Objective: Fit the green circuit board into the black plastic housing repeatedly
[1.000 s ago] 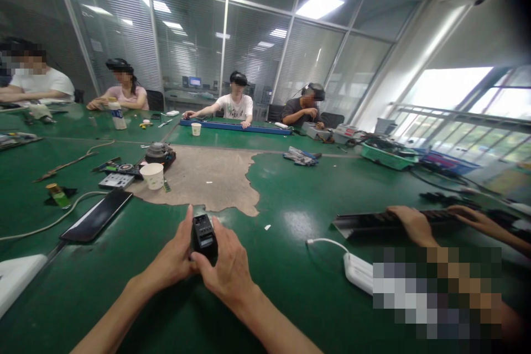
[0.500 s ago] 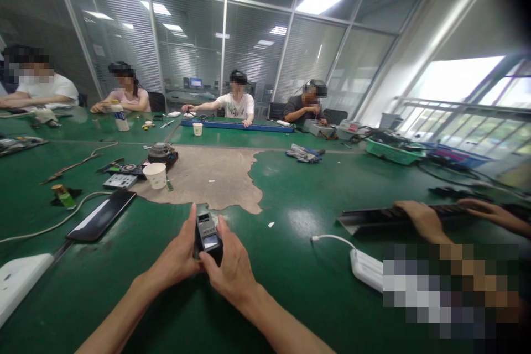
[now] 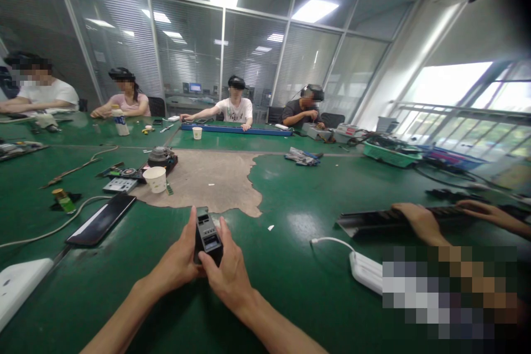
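Between my two hands is a small black box-shaped device (image 3: 207, 234) with a grey face, a row of small buttons and a little window at the near end. My left hand (image 3: 181, 254) grips its left side, fingers largely hidden behind it. On the right side my right hand (image 3: 229, 265) closes around it, thumb near the lower edge. The device is tilted toward me above the green table (image 3: 282, 287). Just past it lies a bare brown patch (image 3: 207, 177) of the tabletop.
To the left are a black phone (image 3: 102, 221), a white power strip (image 3: 22, 287), a paper cup (image 3: 155, 180) and loose electronic parts (image 3: 120, 184). At right, a co-worker's hands (image 3: 421, 221) rest on a long black metal part (image 3: 369, 222), near a white power bank (image 3: 365, 271). Several people sit opposite.
Both hands keep hold of the device in nearly the same place. Its little window looked pale before and is darker now. The camera view has shifted slightly.
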`<state>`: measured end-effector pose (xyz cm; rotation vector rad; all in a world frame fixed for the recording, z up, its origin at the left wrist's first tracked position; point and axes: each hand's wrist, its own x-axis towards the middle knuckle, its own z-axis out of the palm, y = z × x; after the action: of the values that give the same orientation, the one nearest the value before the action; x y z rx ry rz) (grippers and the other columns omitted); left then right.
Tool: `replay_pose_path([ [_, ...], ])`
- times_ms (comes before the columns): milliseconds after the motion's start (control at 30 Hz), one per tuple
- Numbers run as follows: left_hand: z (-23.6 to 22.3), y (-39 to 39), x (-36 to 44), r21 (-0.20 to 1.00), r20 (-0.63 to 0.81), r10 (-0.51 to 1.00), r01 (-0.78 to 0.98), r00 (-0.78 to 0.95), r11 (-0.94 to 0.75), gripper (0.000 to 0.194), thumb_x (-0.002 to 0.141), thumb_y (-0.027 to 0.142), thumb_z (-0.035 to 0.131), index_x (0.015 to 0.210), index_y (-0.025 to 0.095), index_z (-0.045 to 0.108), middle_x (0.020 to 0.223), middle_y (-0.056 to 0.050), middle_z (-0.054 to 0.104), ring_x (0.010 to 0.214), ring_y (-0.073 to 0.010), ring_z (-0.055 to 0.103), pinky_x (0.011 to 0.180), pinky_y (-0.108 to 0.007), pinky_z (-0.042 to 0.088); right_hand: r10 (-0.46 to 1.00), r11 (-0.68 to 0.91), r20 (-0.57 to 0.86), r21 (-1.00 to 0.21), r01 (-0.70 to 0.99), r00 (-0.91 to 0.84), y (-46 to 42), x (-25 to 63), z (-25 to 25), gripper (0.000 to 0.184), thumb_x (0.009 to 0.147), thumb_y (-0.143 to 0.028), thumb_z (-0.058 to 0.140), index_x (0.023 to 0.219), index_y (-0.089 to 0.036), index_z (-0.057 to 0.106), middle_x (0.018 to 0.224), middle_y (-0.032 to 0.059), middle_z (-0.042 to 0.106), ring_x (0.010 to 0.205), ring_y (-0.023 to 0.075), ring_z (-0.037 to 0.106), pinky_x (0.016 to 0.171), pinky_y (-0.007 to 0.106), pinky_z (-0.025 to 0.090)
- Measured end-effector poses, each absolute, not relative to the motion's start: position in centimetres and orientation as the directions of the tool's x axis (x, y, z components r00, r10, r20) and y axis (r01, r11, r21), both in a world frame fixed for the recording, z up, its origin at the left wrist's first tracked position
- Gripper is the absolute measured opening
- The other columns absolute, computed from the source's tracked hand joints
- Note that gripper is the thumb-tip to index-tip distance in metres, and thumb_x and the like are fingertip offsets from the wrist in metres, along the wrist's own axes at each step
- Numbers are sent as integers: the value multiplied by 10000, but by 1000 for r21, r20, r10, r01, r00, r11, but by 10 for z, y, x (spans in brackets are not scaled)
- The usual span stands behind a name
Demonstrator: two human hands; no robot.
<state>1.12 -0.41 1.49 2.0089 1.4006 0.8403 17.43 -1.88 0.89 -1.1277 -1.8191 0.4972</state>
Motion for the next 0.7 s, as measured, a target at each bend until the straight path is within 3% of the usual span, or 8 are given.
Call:
replay_pose_path([
  [167, 18, -6, 12, 744, 154, 958, 611, 240, -272, 1306, 653, 338, 765, 1460, 279, -260, 1532, -198, 230, 1265, -367, 466, 973, -492, 430, 856, 490, 510, -755, 436, -81, -16, 183, 37, 794, 831, -248, 595, 1495, -159, 169, 1381, 131, 505, 1264, 248, 495, 1045, 408, 423],
  [333, 20, -6, 15, 695, 122, 970, 680, 209, -234, 1313, 646, 367, 772, 1471, 235, -241, 1519, -215, 256, 1288, -386, 439, 996, -489, 405, 882, 365, 470, -727, 581, 34, 2, 204, 41, 796, 841, -333, 587, 1487, -96, 186, 1305, 162, 568, 1201, 258, 551, 1007, 373, 442],
  [567, 22, -5, 15, 670, 128, 963, 695, 238, -261, 1264, 678, 363, 735, 1473, 225, -239, 1557, -211, 157, 1308, -386, 411, 986, -476, 413, 957, 126, 289, -496, 859, 26, 3, 212, 31, 886, 814, -348, 589, 1494, -50, 105, 1015, 181, 676, 920, 309, 661, 823, 404, 494],
  [700, 21, -4, 15, 665, 125, 966, 704, 224, -249, 1265, 682, 349, 729, 1466, 218, -255, 1534, -219, 225, 1258, -375, 474, 958, -465, 433, 965, 157, 258, -426, 891, -46, -1, 212, 31, 964, 761, -384, 640, 1493, -53, 108, 1094, 202, 631, 996, 337, 607, 838, 422, 479],
])
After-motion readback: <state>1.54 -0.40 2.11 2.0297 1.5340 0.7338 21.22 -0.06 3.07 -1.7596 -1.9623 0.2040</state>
